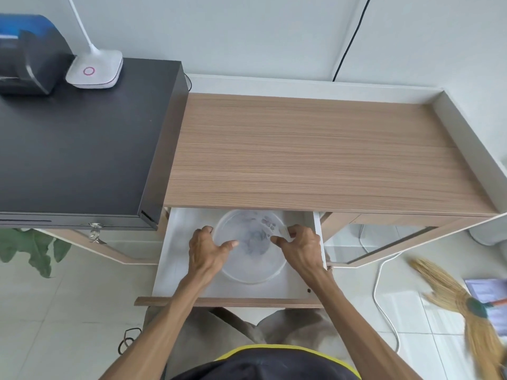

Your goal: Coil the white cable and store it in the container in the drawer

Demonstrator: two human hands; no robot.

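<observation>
1 round clear container sits in 1 open white drawer, and 2 hands reach into that drawer from below. The white cable named in the task cannot be made out for certain; grey, blurred shapes show through the container's far side, and it is too hazy to tell whether they are coils. 1 separate white cord trails over the floor to the right of the drawer.

The drawer is pulled out from under a wood-grain counter with a pale raised rim along its back and right side. To its left stands 1 black box with a key in its front lock, carrying 1 white lamp base and 1 dark printer-like device. 1 black cord runs down the pale wall. The floor is light tile, with 1 straw broom lying at the right and green leaves at the left.

The left hand is curled around the container's left rim, thumb lying over the edge, gripping it. The right hand rests at the right rim, fingertips pinching 1 small white piece above the container's edge. Both forearms stretch forward, bare.
</observation>
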